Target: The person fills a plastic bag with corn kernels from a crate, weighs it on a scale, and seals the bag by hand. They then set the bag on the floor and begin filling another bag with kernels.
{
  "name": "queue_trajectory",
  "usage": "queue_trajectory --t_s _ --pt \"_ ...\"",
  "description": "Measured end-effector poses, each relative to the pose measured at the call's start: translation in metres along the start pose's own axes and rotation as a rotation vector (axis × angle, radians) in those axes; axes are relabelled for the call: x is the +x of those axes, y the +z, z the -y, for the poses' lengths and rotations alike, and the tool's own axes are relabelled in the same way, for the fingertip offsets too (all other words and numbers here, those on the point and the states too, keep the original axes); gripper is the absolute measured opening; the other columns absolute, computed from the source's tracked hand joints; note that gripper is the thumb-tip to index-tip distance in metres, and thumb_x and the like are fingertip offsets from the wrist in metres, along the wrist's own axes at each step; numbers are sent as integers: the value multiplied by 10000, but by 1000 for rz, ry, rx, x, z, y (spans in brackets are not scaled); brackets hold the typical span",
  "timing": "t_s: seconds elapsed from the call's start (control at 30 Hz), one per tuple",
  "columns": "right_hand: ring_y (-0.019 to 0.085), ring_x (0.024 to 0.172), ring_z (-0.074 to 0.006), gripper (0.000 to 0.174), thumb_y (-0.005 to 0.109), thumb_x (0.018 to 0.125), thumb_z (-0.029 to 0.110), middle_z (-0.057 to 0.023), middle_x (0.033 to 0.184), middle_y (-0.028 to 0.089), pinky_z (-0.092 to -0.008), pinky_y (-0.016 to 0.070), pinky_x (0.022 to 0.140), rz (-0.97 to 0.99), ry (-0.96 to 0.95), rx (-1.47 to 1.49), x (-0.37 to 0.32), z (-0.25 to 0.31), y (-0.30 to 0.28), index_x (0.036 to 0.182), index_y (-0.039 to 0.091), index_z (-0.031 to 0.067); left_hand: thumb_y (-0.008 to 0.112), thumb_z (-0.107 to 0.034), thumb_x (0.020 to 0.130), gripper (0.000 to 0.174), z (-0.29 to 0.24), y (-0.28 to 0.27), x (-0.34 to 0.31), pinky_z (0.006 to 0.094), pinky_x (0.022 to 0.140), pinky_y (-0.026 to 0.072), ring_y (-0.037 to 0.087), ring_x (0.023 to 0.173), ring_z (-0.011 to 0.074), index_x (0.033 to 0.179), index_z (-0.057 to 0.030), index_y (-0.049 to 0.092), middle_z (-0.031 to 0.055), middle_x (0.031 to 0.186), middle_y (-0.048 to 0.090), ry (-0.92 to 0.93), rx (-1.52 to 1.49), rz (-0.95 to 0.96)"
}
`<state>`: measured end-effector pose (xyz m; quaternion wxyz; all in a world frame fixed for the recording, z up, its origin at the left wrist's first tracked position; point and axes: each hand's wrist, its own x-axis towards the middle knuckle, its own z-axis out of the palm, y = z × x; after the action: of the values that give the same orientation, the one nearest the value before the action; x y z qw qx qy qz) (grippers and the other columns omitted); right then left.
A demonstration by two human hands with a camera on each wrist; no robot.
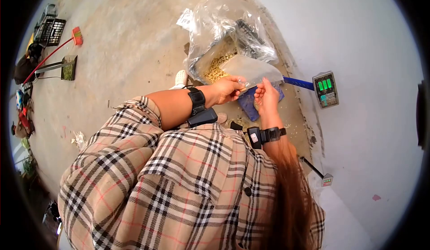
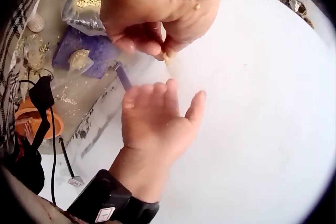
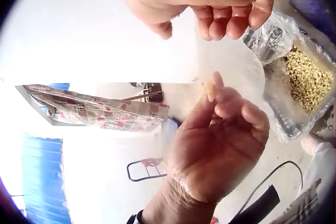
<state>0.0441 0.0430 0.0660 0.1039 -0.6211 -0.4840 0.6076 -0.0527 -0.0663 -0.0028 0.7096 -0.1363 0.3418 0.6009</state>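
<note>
My left hand (image 1: 227, 90) pinches a small yellow piece (image 2: 167, 58) between thumb and fingertips; the piece (image 3: 210, 91) also shows in the right wrist view. Close by on its right, my right hand (image 1: 267, 96) is raised, palm toward the left hand. In the left wrist view the right hand (image 2: 155, 116) has its fingers extended and holds nothing visible. Beyond the hands, pale yellow kernels (image 1: 218, 67) lie in a container lined with clear plastic (image 1: 219, 10). A translucent plastic flap (image 1: 255, 71) spreads beside the fingers.
A blue-purple item (image 1: 247, 105) lies below the hands. At the right, a scale display (image 1: 325, 89) on a blue post stands near the wall (image 1: 367, 133). A red broom (image 1: 77, 36), dustpan (image 1: 68, 69) and black crates (image 1: 56, 32) are at the far left.
</note>
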Motion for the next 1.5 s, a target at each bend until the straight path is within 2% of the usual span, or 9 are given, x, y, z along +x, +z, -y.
queue_trajectory --t_s 0.27,0.37,0.6,0.73,0.8,0.83,0.93,0.97,1.5 --pt "473 458 -87 166 588 788 153 -20 577 530 -194 369 433 47 -190 -137 15 -7 3 677 553 34 585 -87 804 155 0 4 -7 220 464 395 479 549 79 955 -113 561 -17 693 550 -33 27 23" --pt "467 489 -80 168 577 792 127 -23 577 525 -199 383 468 91 -240 -168 16 -6 2 671 563 11 609 -101 787 143 -3 -6 -11 223 459 388 477 536 83 924 -106 570 -15 681 549 -59 80 -41" --pt "468 523 -75 158 572 793 114 -24 598 532 -198 390 504 145 -343 -128 25 0 -10 702 586 -14 616 -95 765 110 -31 -67 -30 231 479 378 466 523 91 868 -109 581 -19 663 535 100 148 -311" --pt "472 523 -79 160 569 794 109 -24 601 531 -200 383 504 110 -321 -155 30 9 -9 698 578 -18 604 -110 767 77 -44 -116 -32 217 454 395 470 499 76 836 -120 573 -27 635 523 192 27 -427" --pt "472 518 -80 164 568 795 110 -25 600 530 -203 382 503 164 -279 -232 50 3 -17 689 573 -15 598 -107 772 64 -49 -112 -53 221 467 396 468 522 79 828 -120 571 -26 650 525 190 9 -480" --pt "472 516 -80 167 568 795 111 -25 599 530 -205 382 503 183 -260 -266 51 3 -20 684 570 -14 603 -110 775 105 -52 -110 -56 229 556 402 468 582 88 877 -116 579 -21 702 536 179 8 -527" --pt "468 505 -80 168 568 796 113 -24 595 525 -204 380 504 183 -328 -99 51 5 -19 679 568 -8 601 -108 777 111 -58 -103 -68 232 563 409 469 589 90 886 -119 579 -24 718 538 196 18 -541" --pt "520 539 -89 158 572 801 143 -25 624 552 -200 396 504 193 -333 -207 62 -3 -27 724 585 6 601 -106 777 126 -57 -106 -70 234 561 411 471 596 91 900 -119 578 -25 735 539 221 74 -533" --pt "524 569 -89 85 593 743 129 -14 648 560 -206 430 527 -57 -77 145 29 -40 -71 729 589 44 600 -100 771 210 -85 -67 -101 249 580 400 488 674 115 977 -115 564 -19 782 534 139 316 -603"
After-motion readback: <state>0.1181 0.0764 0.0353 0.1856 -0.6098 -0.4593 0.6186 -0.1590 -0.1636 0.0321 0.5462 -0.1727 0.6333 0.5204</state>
